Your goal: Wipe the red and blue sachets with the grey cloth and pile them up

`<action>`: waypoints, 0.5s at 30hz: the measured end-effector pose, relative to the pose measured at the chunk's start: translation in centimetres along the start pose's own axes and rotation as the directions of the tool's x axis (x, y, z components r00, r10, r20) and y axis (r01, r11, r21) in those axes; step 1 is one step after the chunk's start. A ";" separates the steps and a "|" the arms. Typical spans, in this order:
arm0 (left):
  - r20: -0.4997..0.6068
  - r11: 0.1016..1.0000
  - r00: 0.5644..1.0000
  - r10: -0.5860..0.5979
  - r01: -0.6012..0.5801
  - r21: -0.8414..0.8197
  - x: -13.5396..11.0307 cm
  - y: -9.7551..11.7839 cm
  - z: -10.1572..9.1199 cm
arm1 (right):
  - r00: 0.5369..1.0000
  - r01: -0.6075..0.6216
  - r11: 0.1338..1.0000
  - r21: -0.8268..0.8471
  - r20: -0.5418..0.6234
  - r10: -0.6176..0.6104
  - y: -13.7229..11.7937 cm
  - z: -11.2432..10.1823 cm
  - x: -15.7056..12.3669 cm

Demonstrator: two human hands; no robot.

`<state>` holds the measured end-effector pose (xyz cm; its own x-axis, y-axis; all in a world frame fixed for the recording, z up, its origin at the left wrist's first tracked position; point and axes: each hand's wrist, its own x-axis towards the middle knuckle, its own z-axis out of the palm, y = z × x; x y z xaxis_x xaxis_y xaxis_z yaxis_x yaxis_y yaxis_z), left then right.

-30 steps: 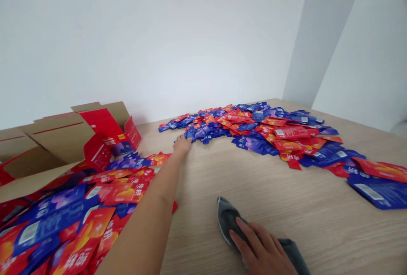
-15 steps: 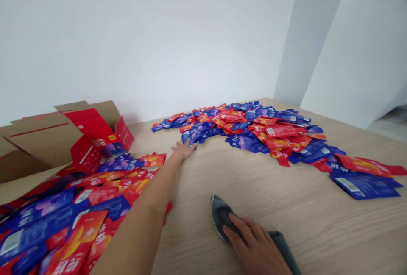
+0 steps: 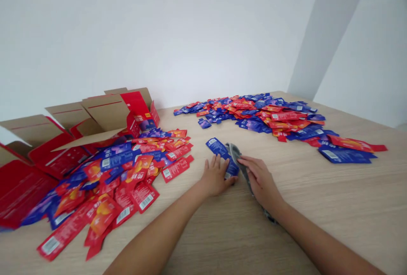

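Note:
My left hand [image 3: 215, 176] lies flat on the table in the middle, its fingers spread over the lower part of a blue packet [image 3: 217, 146]. The packet is flat, with its printed, barcoded side up. To the right of it, my right hand [image 3: 261, 184] is closed round a bunched grey cloth [image 3: 235, 152]. The cloth's front end touches or overlaps the packet's right edge. Part of the cloth is hidden under the hand and wrist.
A heap of red and blue packets [image 3: 140, 169] spreads at the left, before open red cardboard boxes [image 3: 108, 112]. Another long heap of packets [image 3: 282, 116] lies along the back and right of the wooden table [image 3: 318, 207]. A white wall [image 3: 203, 33] stands behind.
My left hand has come back from the far heap with a blue packet, now on the mid-table. My right hand has brought the grey cloth up beside it. The view has shifted left.

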<state>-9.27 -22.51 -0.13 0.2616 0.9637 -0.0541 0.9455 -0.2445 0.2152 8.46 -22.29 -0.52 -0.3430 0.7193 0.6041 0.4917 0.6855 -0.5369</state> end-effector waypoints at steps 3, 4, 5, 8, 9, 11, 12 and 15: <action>0.019 0.996 0.996 0.086 -0.086 -0.024 -3.6 -0.1 -0.1 | 0.945 0.153 0.985 -0.074 0.304 -0.123 -1.9 0.9 -0.8; 0.021 0.995 0.995 0.099 -0.099 -0.027 -4.3 -0.2 -0.1 | 0.918 0.174 0.977 -0.126 0.380 -0.114 -2.3 1.2 -0.8; 0.019 0.995 0.995 0.101 -0.101 -0.028 -4.8 -0.3 -0.1 | 0.900 0.178 0.965 -0.191 0.427 -0.081 -2.5 1.5 -0.8; 0.011 0.997 0.997 0.074 -0.074 -0.026 -5.2 -0.5 -0.1 | 0.888 0.147 0.916 -0.373 0.458 0.044 -2.2 1.8 -0.2; 0.013 0.997 0.998 0.068 -0.068 -0.026 -5.2 -0.5 -0.1 | 0.887 0.148 0.903 -0.404 0.457 0.059 -2.1 1.8 -0.1; 0.014 0.997 0.997 0.076 -0.075 -0.032 -5.2 -0.5 0.0 | 0.883 0.183 0.894 -0.409 0.469 0.033 -2.1 1.8 -0.2; 0.009 0.996 0.996 0.086 -0.086 -0.038 -5.2 -0.5 0.0 | 0.880 0.205 0.895 -0.396 0.475 0.008 -2.3 1.8 -0.4; -0.006 0.993 0.994 0.112 -0.113 -0.048 -5.3 -0.5 -0.1 | 0.871 0.237 0.902 -0.362 0.491 -0.032 -3.0 1.8 -0.9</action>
<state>-11.18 -27.46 0.14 0.3650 0.9307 -0.0235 0.8997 -0.3461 0.2661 5.82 -24.74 -0.53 -0.7071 0.6600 0.2538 0.6517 0.7476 -0.1282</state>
